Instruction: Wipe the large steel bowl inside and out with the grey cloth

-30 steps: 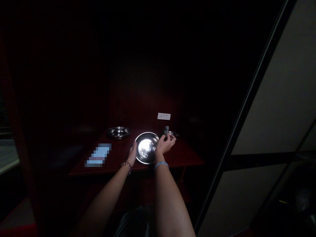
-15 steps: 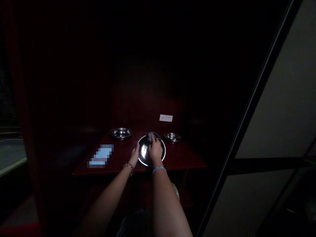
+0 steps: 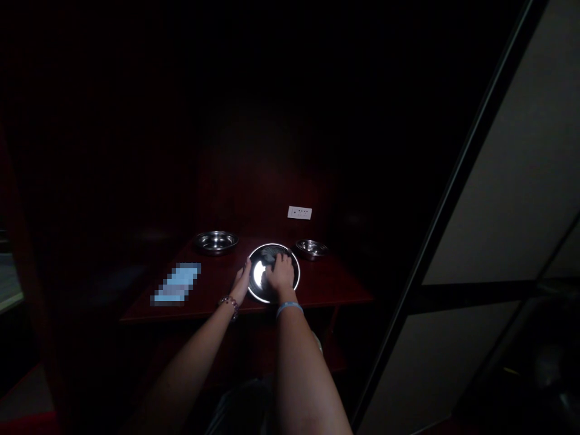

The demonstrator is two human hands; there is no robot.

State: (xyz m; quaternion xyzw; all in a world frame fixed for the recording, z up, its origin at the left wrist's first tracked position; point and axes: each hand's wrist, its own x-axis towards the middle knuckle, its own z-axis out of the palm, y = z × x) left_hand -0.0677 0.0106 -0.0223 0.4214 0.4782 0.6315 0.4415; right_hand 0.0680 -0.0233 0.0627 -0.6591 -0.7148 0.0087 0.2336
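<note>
A round, shiny metal bowl stands tilted toward me near the front of the dark red table. At its left rim, my left hand grips the edge with the thumb on the near side. My right hand is inside the bowl, fingers bent down against its inner surface. A small grey wad, like a cloth or scouring pad, is under those fingers but mostly hidden now. A pale smear or reflection shows on the metal just above the fingertips.
Two more metal bowls rest on the table: one at back left, a smaller one at back right. A blurred-out light blue rectangle lies at left. A white socket panel is on the back wall. Surroundings are very dark.
My right hand has shifted from the bowl's upper part down and inward, its fingers more curled, covering the grey wad. My left hand keeps its hold. The whole view has shifted slightly.
</note>
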